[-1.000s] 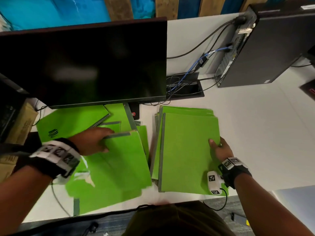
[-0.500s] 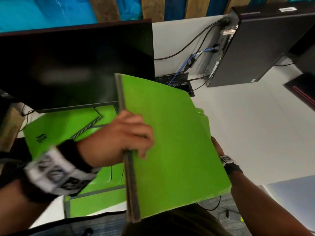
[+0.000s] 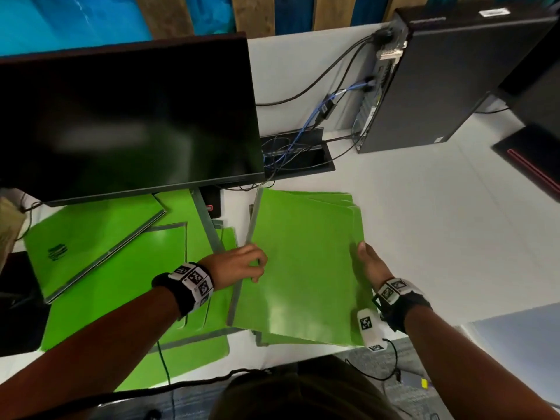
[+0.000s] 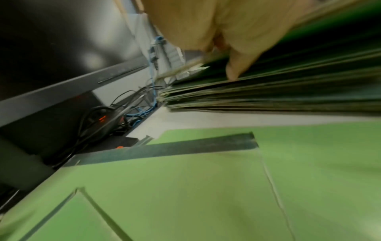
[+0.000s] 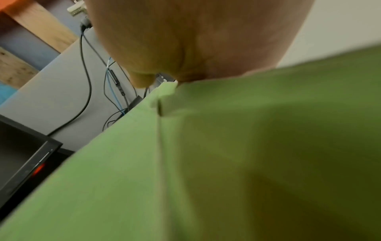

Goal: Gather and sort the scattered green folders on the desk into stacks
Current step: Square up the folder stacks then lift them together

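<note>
Green folders (image 3: 300, 265) lay stacked right of the monitor (image 3: 127, 116), long axis running away from the person, spines left; left hand (image 3: 239, 265) grasped the top spine, right hand (image 3: 371, 265) pressed flat against the opposite edge.

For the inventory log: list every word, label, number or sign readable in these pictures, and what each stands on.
No text can be read here.
Dark print on the green folder under the monitor: too blurred to read.
White sticker on top of the computer tower: too small to read.
Black-and-white square markers on the wristbands of the left hand and right hand: coded patterns, no words.
</note>
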The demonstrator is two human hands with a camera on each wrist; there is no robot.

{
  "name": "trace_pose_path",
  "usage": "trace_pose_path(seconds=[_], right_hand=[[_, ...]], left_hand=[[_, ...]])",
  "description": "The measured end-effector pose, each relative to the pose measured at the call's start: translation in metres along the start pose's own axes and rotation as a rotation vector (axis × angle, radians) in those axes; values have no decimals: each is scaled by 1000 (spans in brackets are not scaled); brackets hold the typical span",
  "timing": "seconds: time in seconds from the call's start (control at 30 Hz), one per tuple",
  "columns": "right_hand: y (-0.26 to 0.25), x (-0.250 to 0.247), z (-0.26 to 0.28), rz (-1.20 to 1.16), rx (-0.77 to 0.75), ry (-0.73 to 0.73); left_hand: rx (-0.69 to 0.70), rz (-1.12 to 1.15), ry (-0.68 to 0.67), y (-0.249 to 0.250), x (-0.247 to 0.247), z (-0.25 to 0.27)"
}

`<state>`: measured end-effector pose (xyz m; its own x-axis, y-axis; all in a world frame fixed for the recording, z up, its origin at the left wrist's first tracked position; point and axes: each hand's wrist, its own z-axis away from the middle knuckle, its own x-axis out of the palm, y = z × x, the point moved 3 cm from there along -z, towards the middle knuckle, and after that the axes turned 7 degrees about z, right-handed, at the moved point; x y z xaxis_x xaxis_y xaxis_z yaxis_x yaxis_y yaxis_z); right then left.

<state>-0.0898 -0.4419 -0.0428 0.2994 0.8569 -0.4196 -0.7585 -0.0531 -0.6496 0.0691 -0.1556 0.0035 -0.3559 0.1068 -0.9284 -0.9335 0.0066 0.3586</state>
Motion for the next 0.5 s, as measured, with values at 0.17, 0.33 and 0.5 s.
trace_pose_path(seconds=[0.17,0.33,0.5], right_hand=[[-7,4,1,38,1,7],[-9,4,-1,77,24,-7],[-13,9,-5,120,23,46]], left_hand=[[-182,273,-3,-12,15,5],[-753,705,440,-9,30,8],[-901,897,453,14,54,0]])
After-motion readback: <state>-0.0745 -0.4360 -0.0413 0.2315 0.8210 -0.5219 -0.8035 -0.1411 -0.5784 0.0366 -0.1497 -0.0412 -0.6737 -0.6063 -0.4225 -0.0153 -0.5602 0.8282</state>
